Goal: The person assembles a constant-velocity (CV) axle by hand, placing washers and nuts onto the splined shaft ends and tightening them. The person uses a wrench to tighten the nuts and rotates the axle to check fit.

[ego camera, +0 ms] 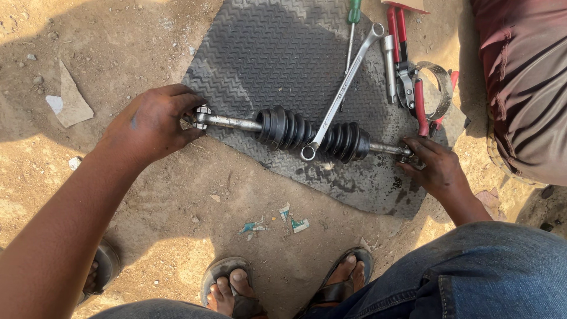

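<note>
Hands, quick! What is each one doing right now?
Left hand: fingers closed around the left end of the axle shaft.
Right hand: fingers gripping the shaft's right end on the rubber mat.

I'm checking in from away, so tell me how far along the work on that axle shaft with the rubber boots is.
Done: the axle shaft lies on the rubber mat, both black rubber boots on it. In hand: the left hand grips one shaft end and the right hand the other. Left: the wrench, screwdriver and red pliers lie unused. No clamps are clearly visible on the boots.
</note>
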The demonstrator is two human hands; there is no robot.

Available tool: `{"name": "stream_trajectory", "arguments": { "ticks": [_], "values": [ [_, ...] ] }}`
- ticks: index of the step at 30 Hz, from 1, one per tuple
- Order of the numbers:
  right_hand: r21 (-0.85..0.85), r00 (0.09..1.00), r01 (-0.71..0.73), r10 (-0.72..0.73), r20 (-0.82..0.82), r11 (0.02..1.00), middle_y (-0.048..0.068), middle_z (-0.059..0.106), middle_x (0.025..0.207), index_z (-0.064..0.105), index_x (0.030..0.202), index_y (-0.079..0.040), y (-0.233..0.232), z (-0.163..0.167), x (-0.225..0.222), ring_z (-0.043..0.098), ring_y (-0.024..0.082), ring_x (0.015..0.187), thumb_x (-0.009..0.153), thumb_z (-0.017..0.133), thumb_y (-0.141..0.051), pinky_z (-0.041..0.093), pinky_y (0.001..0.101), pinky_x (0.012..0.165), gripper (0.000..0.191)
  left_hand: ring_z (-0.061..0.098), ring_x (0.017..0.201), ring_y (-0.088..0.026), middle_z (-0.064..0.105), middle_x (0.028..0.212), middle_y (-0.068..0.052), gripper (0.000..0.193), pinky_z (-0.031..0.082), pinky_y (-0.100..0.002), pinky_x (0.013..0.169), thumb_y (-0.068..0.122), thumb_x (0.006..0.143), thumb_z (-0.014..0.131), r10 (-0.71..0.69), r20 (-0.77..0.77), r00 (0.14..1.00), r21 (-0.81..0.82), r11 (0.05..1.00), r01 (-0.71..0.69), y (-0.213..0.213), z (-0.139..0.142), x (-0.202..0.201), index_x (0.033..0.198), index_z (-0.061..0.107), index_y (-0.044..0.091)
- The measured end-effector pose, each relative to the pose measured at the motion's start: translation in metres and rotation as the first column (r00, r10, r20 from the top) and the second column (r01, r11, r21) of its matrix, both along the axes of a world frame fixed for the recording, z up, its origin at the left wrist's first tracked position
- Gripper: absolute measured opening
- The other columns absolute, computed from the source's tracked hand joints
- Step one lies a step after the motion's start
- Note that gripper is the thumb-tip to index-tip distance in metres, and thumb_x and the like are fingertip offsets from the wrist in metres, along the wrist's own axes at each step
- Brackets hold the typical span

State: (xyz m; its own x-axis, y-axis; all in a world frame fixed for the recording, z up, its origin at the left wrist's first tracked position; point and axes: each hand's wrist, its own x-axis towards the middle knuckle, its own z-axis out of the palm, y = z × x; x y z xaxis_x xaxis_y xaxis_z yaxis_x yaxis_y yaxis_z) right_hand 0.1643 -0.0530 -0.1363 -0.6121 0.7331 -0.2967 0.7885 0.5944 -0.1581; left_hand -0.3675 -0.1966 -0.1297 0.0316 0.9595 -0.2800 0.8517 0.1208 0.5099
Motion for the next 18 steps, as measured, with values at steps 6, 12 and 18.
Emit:
{"name": "stream_trajectory", "arguments": {
  "ticks": [6, 12, 18],
  "values": [
    [0.013, 0.997, 0.012, -0.013, 0.074, 1.0, 0.016, 0.071, 0.128, 0.069, 0.135, -0.014, 0.004, -0.01, 0.011, 0.076, 0.024, 0.076, 0.086, 0.08, -0.033, 0.066, 0.0371, 0.071, 0.053, 0.074, 0.097, -0.026, 0.073, 0.118, -0.011, 0.052, 0.062, -0.039, 0.085, 0.021, 0.077, 0.087, -0.011, -0.023, 1.0, -0.009, 1.0, 0.011, 0.0, 0.001, 0.001, 0.124, 0.072, 0.006],
    [0.033, 1.0, -0.005, 0.006, -0.009, 0.999, 0.017, 0.073, 0.126, 0.07, 0.133, -0.012, 0.002, -0.013, 0.013, 0.076, 0.023, 0.076, 0.089, 0.078, -0.031, 0.066, 0.0352, 0.068, 0.048, 0.074, 0.096, -0.026, 0.072, 0.119, -0.011, 0.053, 0.061, -0.039, 0.085, 0.021, 0.076, 0.087, -0.013, -0.025, 1.0, -0.006, 1.0, 0.013, 0.0, 0.002, 0.0, 0.125, 0.072, 0.005],
    [0.028, 1.0, 0.006, -0.006, -0.003, 1.0, 0.015, 0.074, 0.125, 0.071, 0.133, -0.012, 0.001, -0.008, 0.007, 0.076, 0.024, 0.077, 0.086, 0.08, -0.031, 0.065, 0.0368, 0.07, 0.051, 0.073, 0.098, -0.027, 0.071, 0.119, -0.011, 0.054, 0.061, -0.04, 0.086, 0.023, 0.077, 0.086, -0.035, -0.059, 0.998, -0.015, 0.999, 0.034, 0.0, 0.0, 0.0, 0.125, 0.07, 0.006]
  ]
}}
